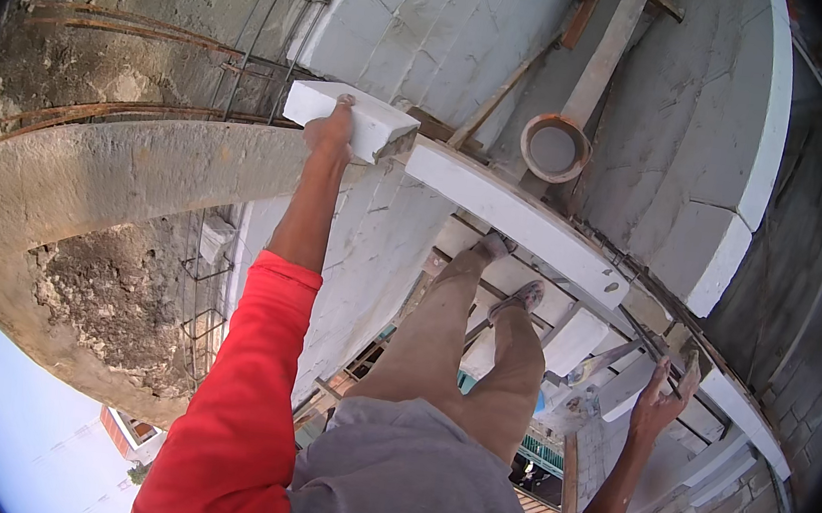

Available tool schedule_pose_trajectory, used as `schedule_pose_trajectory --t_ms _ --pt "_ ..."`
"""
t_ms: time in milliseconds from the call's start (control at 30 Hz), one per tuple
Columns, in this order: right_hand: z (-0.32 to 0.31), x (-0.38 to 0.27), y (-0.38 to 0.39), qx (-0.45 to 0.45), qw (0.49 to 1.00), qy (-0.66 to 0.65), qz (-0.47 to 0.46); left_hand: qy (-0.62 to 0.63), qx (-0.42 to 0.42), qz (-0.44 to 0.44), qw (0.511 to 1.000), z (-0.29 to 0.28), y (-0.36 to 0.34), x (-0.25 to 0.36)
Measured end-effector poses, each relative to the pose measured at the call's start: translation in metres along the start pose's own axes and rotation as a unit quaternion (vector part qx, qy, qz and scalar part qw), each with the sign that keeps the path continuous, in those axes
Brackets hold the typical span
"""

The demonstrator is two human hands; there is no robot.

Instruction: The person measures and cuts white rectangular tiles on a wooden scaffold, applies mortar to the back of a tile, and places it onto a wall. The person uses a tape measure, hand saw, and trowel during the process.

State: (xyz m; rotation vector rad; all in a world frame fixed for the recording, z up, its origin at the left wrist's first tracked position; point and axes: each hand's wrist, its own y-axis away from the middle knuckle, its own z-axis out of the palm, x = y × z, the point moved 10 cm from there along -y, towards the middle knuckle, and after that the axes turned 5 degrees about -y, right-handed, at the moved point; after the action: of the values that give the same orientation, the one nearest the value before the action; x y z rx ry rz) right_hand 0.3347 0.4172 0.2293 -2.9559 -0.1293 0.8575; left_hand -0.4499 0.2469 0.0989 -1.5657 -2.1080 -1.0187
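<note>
My left hand (330, 130) grips a white lightweight block (377, 125) at the top of the wall, beside the curved concrete beam. One digit presses on its upper face; the rest of the fingers are hidden. A long white block (515, 219) runs along the wall edge to the right of it. At the right, my right hand (658, 401) is raised with fingers stretched apart. Nothing shows in its palm. Its fingertips come close to a rough grey-brown patch (681, 353) on the wall edge; whether they touch it I cannot tell.
A round mortar bucket (554, 149) stands beyond the long block, near a wooden plank (608, 52). Rusty bars (154, 29) and thin steel rods project at the left above the concrete beam (160, 165). Below, my feet (516, 303) are on narrow scaffold bars, with openings between them.
</note>
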Motion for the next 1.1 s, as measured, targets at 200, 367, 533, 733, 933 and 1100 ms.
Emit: schedule_pose_trajectory --t_ms 200,367,533,733,933,1100 --pt "-0.013 -0.137 0.026 0.078 0.989 -0.124 -0.009 0.039 -0.016 0.035 0.998 -0.030 0.002 -0.002" --pt "0.197 -0.395 -0.009 -0.250 0.915 -0.120 -0.294 0.187 -0.054 0.005 0.981 -0.010 0.055 -0.007" --pt "0.326 -0.485 0.005 -0.329 0.807 0.085 -0.483 0.203 0.003 -0.094 0.975 0.008 0.107 -0.016" --pt "0.358 -0.487 -0.004 -0.318 0.780 0.157 -0.515 0.242 -0.087 -0.140 0.956 0.045 0.123 -0.008" --pt "0.374 -0.524 -0.031 -0.320 0.778 0.065 -0.537 0.316 -0.056 -0.082 0.943 0.027 0.106 0.024" --pt "0.404 -0.540 -0.063 -0.344 0.814 -0.024 -0.468 0.325 -0.177 -0.047 0.928 0.022 0.094 -0.010"
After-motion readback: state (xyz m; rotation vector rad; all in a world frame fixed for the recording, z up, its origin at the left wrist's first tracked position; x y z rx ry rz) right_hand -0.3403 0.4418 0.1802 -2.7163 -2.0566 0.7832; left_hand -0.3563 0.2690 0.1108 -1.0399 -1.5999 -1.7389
